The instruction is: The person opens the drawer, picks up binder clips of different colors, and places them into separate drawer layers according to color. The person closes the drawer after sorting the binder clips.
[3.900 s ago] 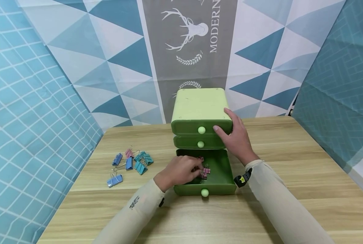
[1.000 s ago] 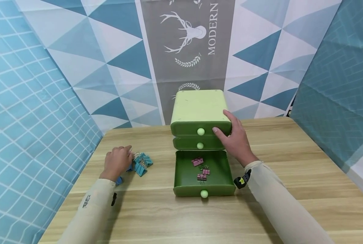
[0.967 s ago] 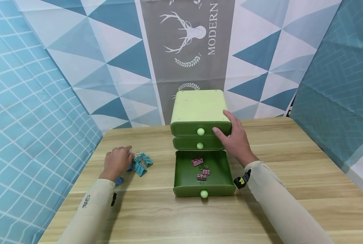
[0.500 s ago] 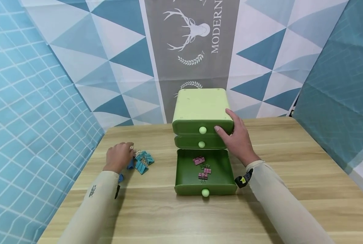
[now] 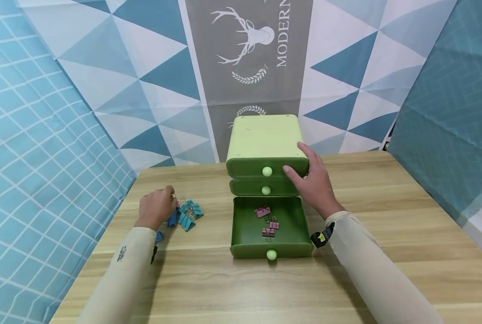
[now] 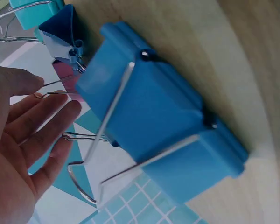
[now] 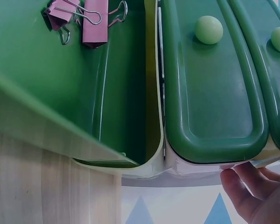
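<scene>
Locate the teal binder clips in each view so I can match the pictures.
Head: teal binder clips left of the open drawer.
Left wrist: top-left corner, cut off by the upper edge.
Right wrist: not in it.
Shared landmark: the triangle-patterned backdrop, seen in all three.

Soft, diffuse light, faint shadows

Head view (image 5: 291,216) angled down, left wrist close on clip (image 6: 151,114), right wrist and head sharing drawer (image 7: 42,60)
</scene>
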The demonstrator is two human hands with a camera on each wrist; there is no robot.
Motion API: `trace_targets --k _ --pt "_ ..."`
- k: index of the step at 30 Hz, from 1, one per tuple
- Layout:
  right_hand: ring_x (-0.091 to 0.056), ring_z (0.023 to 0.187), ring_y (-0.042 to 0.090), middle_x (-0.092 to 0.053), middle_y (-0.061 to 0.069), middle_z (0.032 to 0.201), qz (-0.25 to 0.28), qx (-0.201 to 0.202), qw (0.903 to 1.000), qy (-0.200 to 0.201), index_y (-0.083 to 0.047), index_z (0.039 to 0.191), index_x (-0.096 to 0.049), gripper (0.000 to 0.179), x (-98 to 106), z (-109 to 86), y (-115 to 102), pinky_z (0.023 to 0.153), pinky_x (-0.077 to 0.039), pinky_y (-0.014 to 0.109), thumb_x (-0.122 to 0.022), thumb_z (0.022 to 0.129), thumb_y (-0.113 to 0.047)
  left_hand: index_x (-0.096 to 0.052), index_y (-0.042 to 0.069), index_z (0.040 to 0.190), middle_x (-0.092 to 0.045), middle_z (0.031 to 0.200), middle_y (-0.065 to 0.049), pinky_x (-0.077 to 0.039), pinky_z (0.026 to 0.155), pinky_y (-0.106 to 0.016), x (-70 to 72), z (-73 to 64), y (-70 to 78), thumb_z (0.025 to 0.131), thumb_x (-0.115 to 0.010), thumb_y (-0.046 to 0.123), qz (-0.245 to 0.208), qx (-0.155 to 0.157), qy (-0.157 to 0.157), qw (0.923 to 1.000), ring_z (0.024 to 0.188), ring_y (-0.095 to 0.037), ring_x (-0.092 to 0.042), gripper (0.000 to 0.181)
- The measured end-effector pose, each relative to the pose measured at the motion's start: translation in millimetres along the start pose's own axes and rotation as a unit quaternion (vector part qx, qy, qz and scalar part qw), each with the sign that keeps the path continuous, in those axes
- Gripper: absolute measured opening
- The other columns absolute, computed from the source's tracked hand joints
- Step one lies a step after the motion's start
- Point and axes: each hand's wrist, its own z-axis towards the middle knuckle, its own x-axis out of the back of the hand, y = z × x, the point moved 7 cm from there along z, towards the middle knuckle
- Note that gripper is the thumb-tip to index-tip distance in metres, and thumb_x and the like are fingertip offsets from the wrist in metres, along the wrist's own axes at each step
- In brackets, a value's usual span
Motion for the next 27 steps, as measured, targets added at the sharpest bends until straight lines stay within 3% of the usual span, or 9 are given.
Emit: trace_targets --k 3,7,11,14,18,22,27 --pt "-0.042 0.134 0.035 -0.034 0.01 0.156 -0.001 0.001 1.0 0.001 -0.041 0.156 -0.028 0.074 0.0 0.1 -0.4 0.098 -0.041 0.064 -0.065 0.094 -0.052 -0.066 0.0 0.107 -0.06 0.061 -0.007 -0.045 0.047 -0.043 0.9 -0.7 -1.0 0.094 -0.058 0.015 0.004 -0.001 0.009 0.9999 0.046 -0.022 -0.049 0.021" --pt "-0.041 0.135 0.036 -0.033 0.009 0.156 0.005 0.003 1.0 0.001 -0.041 0.157 -0.028 0.074 0.1 0.0 0.5 0.099 -0.04 0.064 -0.065 0.094 -0.052 -0.065 0.001 0.11 -0.063 0.062 -0.008 -0.047 0.058 -0.049 4.4 -1.2 -0.9 0.095 -0.057 0.016 0.004 -0.008 0.056 0.9984 0.044 -0.02 -0.046 0.022" --pt "-0.041 0.135 0.035 -0.032 0.008 0.157 0.009 0.004 1.0 0.0 -0.041 0.157 -0.028 0.074 -0.4 0.1 1.2 0.099 -0.039 0.064 -0.065 0.093 -0.052 -0.067 0.003 0.119 -0.072 0.075 -0.012 -0.043 0.05 -0.043 8.5 -2.4 -0.5 0.096 -0.058 0.015 -0.029 -0.015 0.094 0.9951 0.041 -0.019 -0.046 0.027" --pt "-0.041 0.135 0.036 -0.032 0.008 0.157 0.01 0.004 0.9999 0.0 -0.041 0.156 -0.028 0.074 0.1 0.5 0.8 0.099 -0.039 0.064 -0.065 0.093 -0.053 -0.068 0.004 0.123 -0.074 0.089 -0.014 -0.04 0.044 -0.037 10.7 -2.3 0.6 0.098 -0.057 0.016 -0.069 -0.009 0.092 0.9933 0.052 -0.022 -0.06 0.03" --pt "-0.041 0.135 0.036 -0.032 0.008 0.157 0.007 0.006 1.0 0.002 -0.041 0.157 -0.028 0.074 0.6 0.3 -0.4 0.099 -0.039 0.064 -0.065 0.093 -0.053 -0.069 0.006 0.122 -0.074 0.102 -0.014 -0.051 0.055 -0.041 12.9 -3.0 4.5 0.1 -0.056 0.02 -0.125 0.012 0.064 0.99 0.077 -0.027 -0.07 0.03" --pt "-0.042 0.134 0.036 -0.032 0.009 0.157 0.008 0.008 0.9999 0.001 -0.04 0.157 -0.028 0.074 0.2 -1.0 -1.3 0.098 -0.041 0.063 -0.065 0.094 -0.052 -0.07 0.008 0.119 -0.074 0.102 -0.011 -0.054 0.065 -0.047 15.1 -5.7 12.5 0.1 -0.059 0.023 -0.145 0.015 0.045 0.9882 0.079 -0.026 -0.069 0.026" --pt "-0.042 0.134 0.036 -0.032 0.009 0.157 0.012 0.007 0.9999 0.001 -0.04 0.157 -0.028 0.074 0.2 -1.7 -1.8 0.098 -0.041 0.063 -0.065 0.094 -0.052 -0.072 0.01 0.108 -0.074 0.091 -0.007 -0.052 0.059 -0.043 23.2 -8.7 25.6 0.099 -0.065 0.024 -0.126 -0.021 0.066 0.9897 0.069 -0.021 -0.065 0.018"
